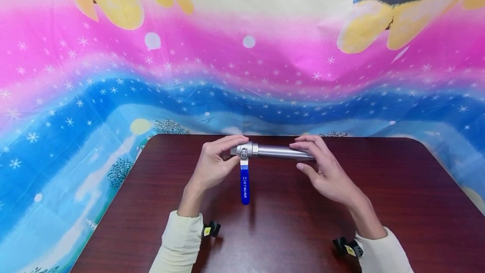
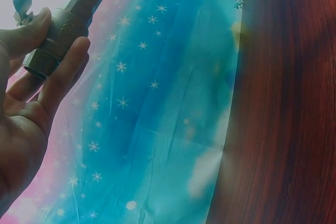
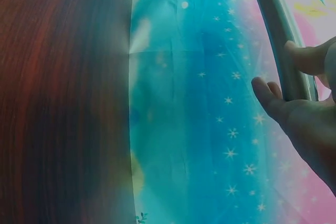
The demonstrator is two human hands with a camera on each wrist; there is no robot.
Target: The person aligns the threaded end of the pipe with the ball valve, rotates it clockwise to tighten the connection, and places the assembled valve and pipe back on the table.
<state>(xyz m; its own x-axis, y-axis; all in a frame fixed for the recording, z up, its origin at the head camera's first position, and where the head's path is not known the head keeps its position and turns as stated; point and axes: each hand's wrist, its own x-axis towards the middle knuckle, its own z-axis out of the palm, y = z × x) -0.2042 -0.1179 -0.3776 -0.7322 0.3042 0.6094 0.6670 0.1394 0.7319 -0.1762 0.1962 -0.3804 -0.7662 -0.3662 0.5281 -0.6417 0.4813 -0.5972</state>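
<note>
A steel ball valve (image 1: 246, 149) with a blue lever handle (image 1: 245, 184) is held up over the table, its lever pointing toward me. My left hand (image 1: 210, 165) grips the valve body at its free end, thumb on the near side and fingers over the far side. From the valve's other end a smooth metal pipe (image 1: 278, 152) runs out to the right. Around the pipe's far end is my right hand (image 1: 327, 174), fingers loosely bent; its thumb looks apart from the pipe in the head view. In the right wrist view the pipe's end (image 3: 302, 90) lies near the palm.
A dark red-brown wooden table (image 1: 288, 222) with rounded far corners is below the hands. Behind it hangs a colourful printed cloth (image 1: 242, 75) with snowflakes. Black wrist devices (image 1: 211, 228) sit at both cream sleeves (image 1: 179, 239).
</note>
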